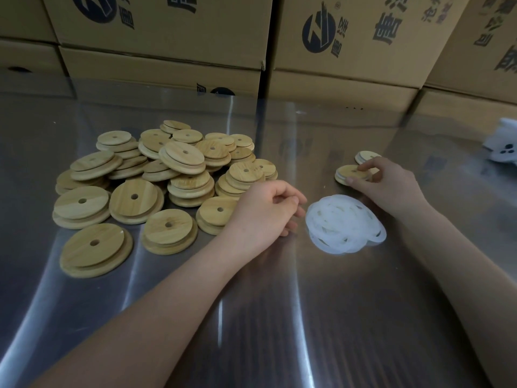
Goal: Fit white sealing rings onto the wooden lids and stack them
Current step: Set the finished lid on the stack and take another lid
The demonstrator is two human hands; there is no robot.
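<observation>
Holding forearms out over the worktop; hovering left fingers, loosely curled, empty, just left of the white rings; pinching a wooden lid beyond with right fingers.

1 head cam, fwd-down, close over table

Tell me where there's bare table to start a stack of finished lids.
The widest bare steel table is the near stretch between both forearms. Another free strip runs behind the pile of wooden lids, before the cardboard boxes. Crowded: the left side under that pile, and the middle around the left hand, white sealing rings and right hand gripping a lid.
</observation>
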